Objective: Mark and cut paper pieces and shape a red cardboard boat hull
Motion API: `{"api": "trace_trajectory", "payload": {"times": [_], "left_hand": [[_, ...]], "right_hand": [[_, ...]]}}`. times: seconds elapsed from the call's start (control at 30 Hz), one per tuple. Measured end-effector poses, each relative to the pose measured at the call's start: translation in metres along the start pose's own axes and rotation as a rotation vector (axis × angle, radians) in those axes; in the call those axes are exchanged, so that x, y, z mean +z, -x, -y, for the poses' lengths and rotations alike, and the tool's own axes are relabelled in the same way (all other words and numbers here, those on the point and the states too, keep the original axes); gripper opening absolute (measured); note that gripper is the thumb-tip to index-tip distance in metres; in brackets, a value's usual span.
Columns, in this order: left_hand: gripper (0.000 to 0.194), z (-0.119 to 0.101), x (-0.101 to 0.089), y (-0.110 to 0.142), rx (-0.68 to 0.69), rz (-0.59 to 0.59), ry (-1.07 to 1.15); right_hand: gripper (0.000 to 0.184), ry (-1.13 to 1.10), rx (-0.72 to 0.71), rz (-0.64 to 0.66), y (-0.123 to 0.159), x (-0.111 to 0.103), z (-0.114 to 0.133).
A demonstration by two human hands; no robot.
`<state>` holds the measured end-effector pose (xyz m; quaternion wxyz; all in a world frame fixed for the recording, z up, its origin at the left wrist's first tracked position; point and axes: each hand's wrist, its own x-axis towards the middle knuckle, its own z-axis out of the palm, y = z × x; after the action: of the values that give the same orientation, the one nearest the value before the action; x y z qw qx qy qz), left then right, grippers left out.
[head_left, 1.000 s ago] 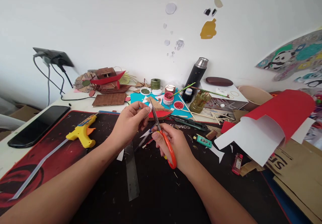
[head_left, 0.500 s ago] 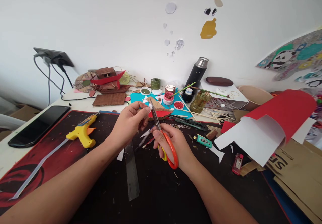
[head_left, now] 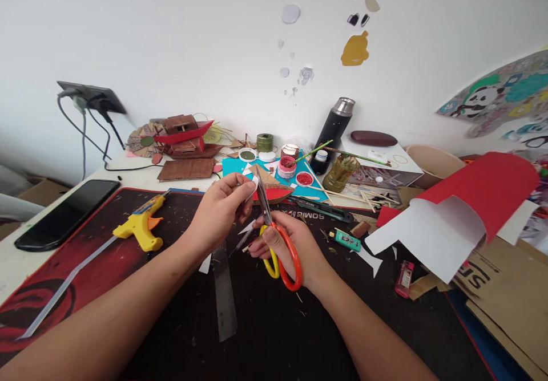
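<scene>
Between the thumb and fingers of my left hand (head_left: pixel 226 203) is a small piece of white paper (head_left: pixel 256 182), mostly hidden by the fingertips. My right hand (head_left: pixel 295 244) grips scissors (head_left: pixel 268 213) with one orange and one yellow handle loop. The blades point up and away, and their upper part is right beside the paper; I cannot tell whether they touch it. Behind the blades lies a red-painted cardboard boat shape (head_left: pixel 274 193). A clear ruler (head_left: pixel 225 295) lies on the dark mat below my hands.
A yellow glue gun (head_left: pixel 139 225) and a black phone (head_left: pixel 66 214) lie left. Open paint pots (head_left: pixel 286 167) stand on blue paper behind my hands, near a black thermos (head_left: pixel 331 130). At right are a green lighter (head_left: pixel 345 239) and a curled red sheet (head_left: pixel 483 193).
The scissor handles have spread apart, and more of the yellow loop shows. My right fingers have shifted slightly left with it. The left hand stays almost still, holding the paper.
</scene>
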<state>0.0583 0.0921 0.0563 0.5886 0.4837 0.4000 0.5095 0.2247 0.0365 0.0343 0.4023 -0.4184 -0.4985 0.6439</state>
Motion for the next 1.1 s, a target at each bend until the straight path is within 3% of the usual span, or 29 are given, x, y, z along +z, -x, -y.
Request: {"api": "trace_trajectory", "payload": {"times": [0.33,0.67,1.1], "left_hand": [[0.028,-0.001,0.001,0.001,0.006,-0.031,0.03],[0.028,0.0,0.0,0.002,0.019,-0.011,-0.051],[0.029,-0.002,0.004,0.006,0.008,0.027,-0.107]], "right_hand": [[0.079,-0.032,-0.027,0.058,0.0,-0.004,-0.007],[0.053,0.157,-0.076,-0.077,0.006,-0.002,0.0],[0.045,0.195,-0.074,-0.108,0.006,-0.001,0.004]]}}
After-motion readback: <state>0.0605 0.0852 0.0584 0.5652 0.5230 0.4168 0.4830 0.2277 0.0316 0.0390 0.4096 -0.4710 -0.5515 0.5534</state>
